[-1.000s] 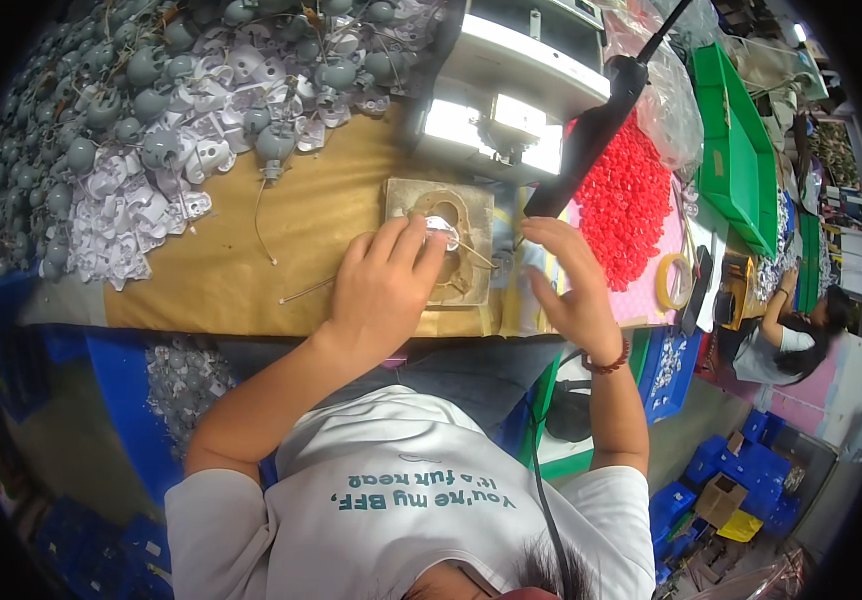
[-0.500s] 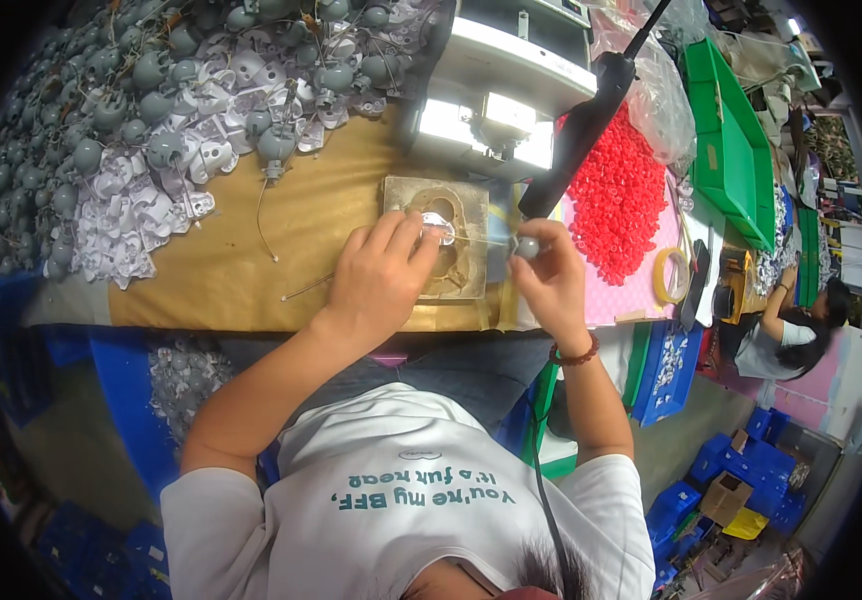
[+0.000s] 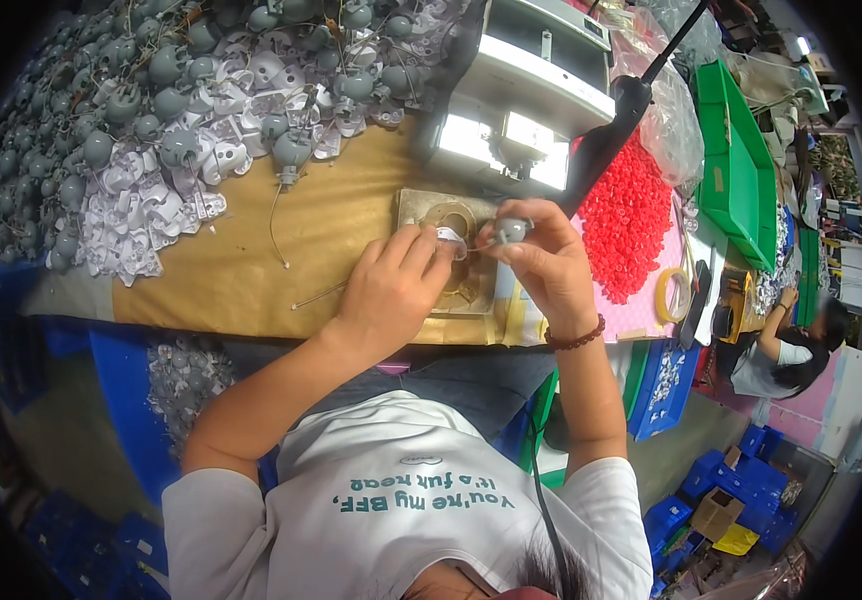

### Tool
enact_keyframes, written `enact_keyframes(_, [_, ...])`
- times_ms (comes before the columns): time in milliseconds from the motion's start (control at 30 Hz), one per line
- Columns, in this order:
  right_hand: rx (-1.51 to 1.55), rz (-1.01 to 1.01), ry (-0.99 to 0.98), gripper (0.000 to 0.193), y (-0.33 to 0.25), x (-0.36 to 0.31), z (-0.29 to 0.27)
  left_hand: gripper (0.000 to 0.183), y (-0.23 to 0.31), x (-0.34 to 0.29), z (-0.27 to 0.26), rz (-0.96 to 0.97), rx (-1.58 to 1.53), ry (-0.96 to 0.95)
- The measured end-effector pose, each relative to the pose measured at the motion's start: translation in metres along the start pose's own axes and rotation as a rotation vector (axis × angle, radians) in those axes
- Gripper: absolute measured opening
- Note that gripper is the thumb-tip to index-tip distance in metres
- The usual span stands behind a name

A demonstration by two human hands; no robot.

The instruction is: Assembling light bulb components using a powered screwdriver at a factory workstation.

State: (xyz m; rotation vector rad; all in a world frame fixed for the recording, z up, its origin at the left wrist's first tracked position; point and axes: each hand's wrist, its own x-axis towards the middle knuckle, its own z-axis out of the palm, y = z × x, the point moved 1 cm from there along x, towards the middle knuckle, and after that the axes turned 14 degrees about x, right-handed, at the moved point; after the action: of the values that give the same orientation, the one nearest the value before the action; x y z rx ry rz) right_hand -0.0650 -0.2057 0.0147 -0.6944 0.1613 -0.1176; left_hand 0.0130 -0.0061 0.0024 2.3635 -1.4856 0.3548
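My left hand point(image 3: 391, 285) is closed, pinching a small white plastic piece point(image 3: 450, 238) above a worn square fixture block point(image 3: 413, 208) with rounded recesses. Close beside it, the fingers of my right hand point(image 3: 556, 268) grip a grey ball-shaped part point(image 3: 513, 230). A thin cord or stem seems to run from the ball toward the white piece; its joint is hidden by my fingers. A loose grey ball part point(image 3: 292, 150) with a trailing wire lies on the brown table cover point(image 3: 241, 270) to the left.
A heap of grey balls point(image 3: 101, 150) and white shells point(image 3: 131, 225) fills the far left. Behind the block stands a white machine point(image 3: 541, 62), with a black corded tool point(image 3: 619, 125) beside it. Red pieces point(image 3: 623, 225), a tape roll point(image 3: 663, 295) and a green tray point(image 3: 719, 140) lie right. Another person point(image 3: 791, 352) sits beyond.
My right hand has moved left with the grey ball, closing the gap to my left hand. The left hand keeps its pinch on the white piece. The whole view has shifted slightly.
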Motion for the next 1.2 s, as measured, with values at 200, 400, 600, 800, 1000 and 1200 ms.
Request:
enact_keyframes(200, [-0.523, 0.161, 0.010, 0.052, -0.009, 0.015, 0.009, 0.032, -0.007, 0.001, 0.001, 0.033, -0.041, 0.034])
enact_keyframes(400, [-1.146, 0.057, -0.039, 0.047, -0.005, 0.028, 0.020, 0.032, -0.011, 0.003, -0.001, 0.040, -0.080, 0.031])
enact_keyframes(600, [-1.316, -0.010, -0.058, 0.049, -0.002, 0.030, 0.026, 0.029, -0.010, 0.008, -0.003, -0.019, -0.120, -0.002])
enact_keyframes(800, [-1.294, -0.086, 0.009, 0.049, 0.003, 0.024, 0.025, 0.036, -0.003, 0.030, -0.006, -0.189, -0.164, -0.005])
enact_keyframes(1000, [-1.381, -0.835, 0.096, 0.055, -0.015, 0.009, 0.008, 0.037, 0.000, 0.038, -0.005, -0.146, -0.103, -0.070])
enact_keyframes(1200, [-1.089, -0.762, 0.483, 0.068, -0.034, 0.028, -0.040, 0.036, 0.004, 0.037, -0.001, -0.109, -0.089, -0.028])
